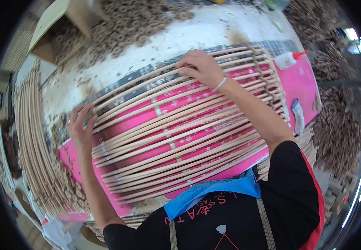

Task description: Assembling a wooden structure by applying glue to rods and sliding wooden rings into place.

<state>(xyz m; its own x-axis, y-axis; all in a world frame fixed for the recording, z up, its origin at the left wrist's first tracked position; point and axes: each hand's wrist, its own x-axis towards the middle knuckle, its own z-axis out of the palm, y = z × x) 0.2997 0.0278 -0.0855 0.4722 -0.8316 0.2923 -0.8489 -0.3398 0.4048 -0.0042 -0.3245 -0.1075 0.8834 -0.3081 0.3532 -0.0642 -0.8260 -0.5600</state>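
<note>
Down in the head view, pale wooden rods lie side by side in a wide row across a pink sheet, running left to right with a slight slant, between the person's body and the far part of the white tabletop. Toward the right, small brown pieces line the rods' ends. The right hand reaches over to the far side of the row, its thumb and fingers pinching a far rod. At the left ends of the far rods, the left hand has its fingers bent; I cannot tell how firmly it grips. Far left, brown rings are heaped beside a wooden box. More rods lie bundled on the left. A white bottle with a red tip lies on the right, just beside the row.
</note>
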